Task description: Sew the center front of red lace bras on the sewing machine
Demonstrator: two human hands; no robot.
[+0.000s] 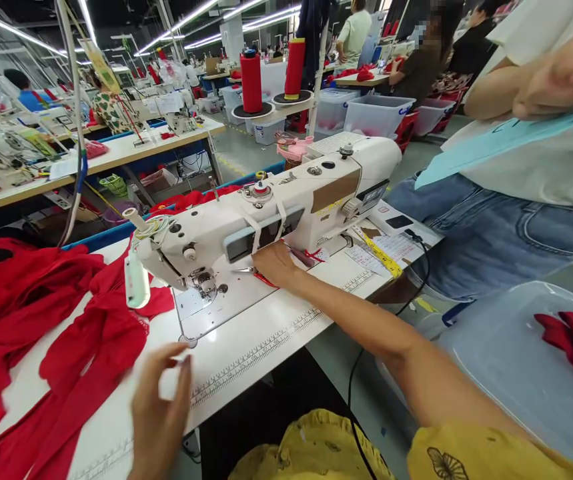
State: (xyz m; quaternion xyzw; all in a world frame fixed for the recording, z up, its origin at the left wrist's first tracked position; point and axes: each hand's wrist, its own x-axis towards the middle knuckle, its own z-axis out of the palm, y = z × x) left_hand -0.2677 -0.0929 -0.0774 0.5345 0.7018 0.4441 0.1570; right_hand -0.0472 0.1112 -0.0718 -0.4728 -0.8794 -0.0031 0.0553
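Observation:
My right hand (275,261) reaches to the white sewing machine (333,190), just under a phone (266,235) strapped to its body. Small red-handled scissors (262,275) lie by the fingers; what the fingers hold, if anything, is hidden. Over the table's front edge, my left hand (162,407) is raised and slightly blurred, its thumb and fingers apart with nothing between them. Red fabric (101,340) is heaped on the table (246,347) left of the needle area.
A person in jeans (496,233) stands at the right, holding a light blue sheet (506,143). A plastic bin (511,353) with red cloth is at the lower right. A yellow tape measure (381,255) lies on papers. Thread cones (251,81) stand behind the machine.

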